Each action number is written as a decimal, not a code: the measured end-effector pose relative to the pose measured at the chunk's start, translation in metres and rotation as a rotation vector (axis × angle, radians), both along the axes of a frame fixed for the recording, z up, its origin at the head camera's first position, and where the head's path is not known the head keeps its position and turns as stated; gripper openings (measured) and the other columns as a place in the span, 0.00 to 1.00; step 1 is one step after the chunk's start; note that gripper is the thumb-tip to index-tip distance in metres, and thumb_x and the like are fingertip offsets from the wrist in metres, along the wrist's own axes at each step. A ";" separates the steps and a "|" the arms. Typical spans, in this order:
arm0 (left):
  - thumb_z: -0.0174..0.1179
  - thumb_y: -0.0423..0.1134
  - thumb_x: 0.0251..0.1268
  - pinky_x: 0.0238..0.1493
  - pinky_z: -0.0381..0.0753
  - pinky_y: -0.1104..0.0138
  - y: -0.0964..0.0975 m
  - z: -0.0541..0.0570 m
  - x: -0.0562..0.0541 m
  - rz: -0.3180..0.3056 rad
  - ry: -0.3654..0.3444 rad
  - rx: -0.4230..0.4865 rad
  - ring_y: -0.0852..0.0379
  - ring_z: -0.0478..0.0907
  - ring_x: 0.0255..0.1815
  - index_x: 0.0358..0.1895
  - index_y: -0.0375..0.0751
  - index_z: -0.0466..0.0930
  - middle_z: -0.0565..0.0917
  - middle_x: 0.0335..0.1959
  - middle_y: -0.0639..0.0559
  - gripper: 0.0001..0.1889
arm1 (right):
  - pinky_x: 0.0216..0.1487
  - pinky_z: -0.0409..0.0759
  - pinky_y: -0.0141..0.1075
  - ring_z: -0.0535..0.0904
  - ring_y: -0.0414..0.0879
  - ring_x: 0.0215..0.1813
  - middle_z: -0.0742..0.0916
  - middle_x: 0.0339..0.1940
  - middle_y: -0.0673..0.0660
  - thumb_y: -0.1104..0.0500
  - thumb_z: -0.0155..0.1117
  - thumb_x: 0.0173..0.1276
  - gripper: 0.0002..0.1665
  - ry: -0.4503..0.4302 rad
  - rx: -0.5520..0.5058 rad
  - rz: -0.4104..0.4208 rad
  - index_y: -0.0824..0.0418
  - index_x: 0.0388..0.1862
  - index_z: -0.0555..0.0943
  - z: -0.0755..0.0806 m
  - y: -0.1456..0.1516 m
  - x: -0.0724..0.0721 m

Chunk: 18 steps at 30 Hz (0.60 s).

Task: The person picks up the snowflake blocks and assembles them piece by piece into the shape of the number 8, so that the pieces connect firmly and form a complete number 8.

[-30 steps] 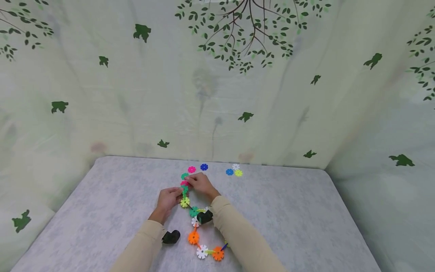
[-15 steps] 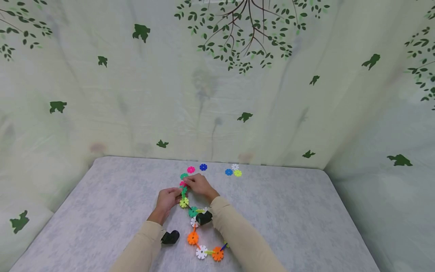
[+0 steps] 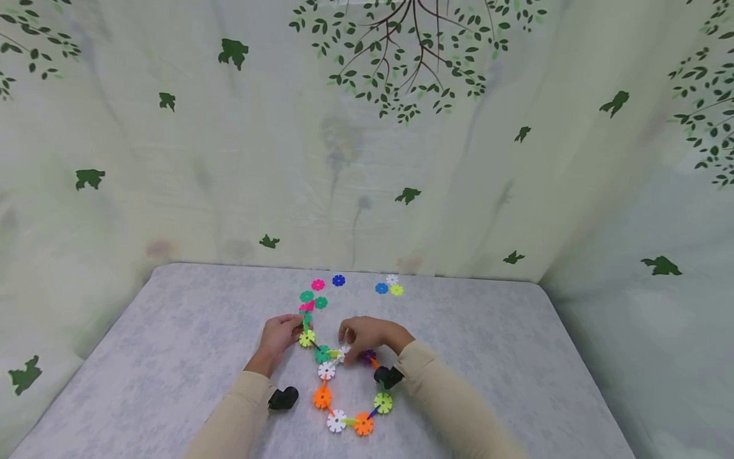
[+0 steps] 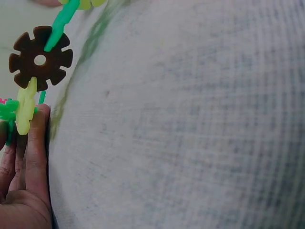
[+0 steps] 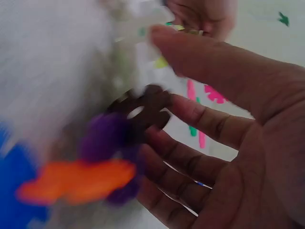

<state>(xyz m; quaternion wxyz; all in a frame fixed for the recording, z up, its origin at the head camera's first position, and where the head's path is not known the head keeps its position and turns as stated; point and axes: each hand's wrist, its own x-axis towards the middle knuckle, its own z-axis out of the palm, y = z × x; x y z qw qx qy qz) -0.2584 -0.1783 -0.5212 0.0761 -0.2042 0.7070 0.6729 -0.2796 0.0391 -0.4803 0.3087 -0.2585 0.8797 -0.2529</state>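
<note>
A chain of slotted snowflake discs, with an orange disc (image 3: 322, 397) and a yellow one (image 3: 307, 338) among them, curves over the table. My left hand (image 3: 281, 335) holds its far end by a green disc (image 3: 306, 317), beside a pink disc (image 3: 307, 306). A brown disc (image 4: 40, 58) of the chain shows in the left wrist view. My right hand (image 3: 371, 335) is over the chain's right part, thumb and fingers apart. In the right wrist view its fingertips are at a brown disc (image 5: 157, 101), with a blurred purple disc (image 5: 102, 138) and an orange one (image 5: 78, 180) close by.
Loose discs lie toward the table's back edge: pink (image 3: 318, 285), dark blue (image 3: 339, 280) and green (image 3: 320, 303). Farther right is a group of light blue (image 3: 381, 289), white (image 3: 392, 279) and yellow (image 3: 397, 290). A leaf-printed curtain (image 3: 367, 159) hangs behind.
My right hand has left the pink and green discs at the far end and moved right and nearer. A green disc shows where it was. The left hand keeps its hold.
</note>
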 end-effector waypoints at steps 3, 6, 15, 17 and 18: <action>0.50 0.38 0.74 0.44 0.82 0.68 -0.002 0.000 0.000 -0.002 -0.012 -0.007 0.58 0.79 0.41 0.61 0.24 0.70 0.77 0.54 0.36 0.21 | 0.34 0.75 0.31 0.73 0.40 0.34 0.79 0.34 0.46 0.60 0.76 0.54 0.19 0.069 0.102 0.061 0.51 0.41 0.76 0.001 0.009 0.010; 0.51 0.38 0.74 0.42 0.82 0.69 -0.004 0.000 0.001 -0.017 -0.003 0.004 0.60 0.79 0.39 0.60 0.23 0.70 0.80 0.49 0.39 0.21 | 0.33 0.76 0.30 0.74 0.39 0.32 0.80 0.33 0.46 0.66 0.73 0.55 0.19 0.140 0.124 0.076 0.52 0.41 0.76 0.001 0.014 0.016; 0.52 0.34 0.73 0.42 0.84 0.65 -0.010 0.000 0.009 -0.118 0.029 0.035 0.59 0.82 0.35 0.54 0.21 0.71 0.83 0.37 0.43 0.17 | 0.38 0.77 0.29 0.74 0.39 0.35 0.81 0.34 0.46 0.72 0.65 0.55 0.19 0.283 0.075 0.045 0.54 0.43 0.82 -0.005 0.030 0.006; 0.52 0.34 0.72 0.44 0.84 0.63 -0.011 0.000 0.011 -0.131 0.032 0.036 0.58 0.83 0.36 0.53 0.22 0.71 0.83 0.37 0.43 0.16 | 0.41 0.77 0.29 0.73 0.39 0.36 0.81 0.35 0.46 0.72 0.65 0.56 0.19 0.305 0.085 0.049 0.55 0.44 0.83 -0.007 0.032 0.002; 0.53 0.34 0.72 0.44 0.84 0.63 -0.012 0.000 0.011 -0.136 0.034 0.039 0.57 0.83 0.36 0.53 0.22 0.71 0.83 0.37 0.43 0.16 | 0.42 0.77 0.29 0.73 0.39 0.37 0.81 0.36 0.46 0.72 0.65 0.57 0.19 0.313 0.090 0.053 0.55 0.44 0.83 -0.007 0.033 0.000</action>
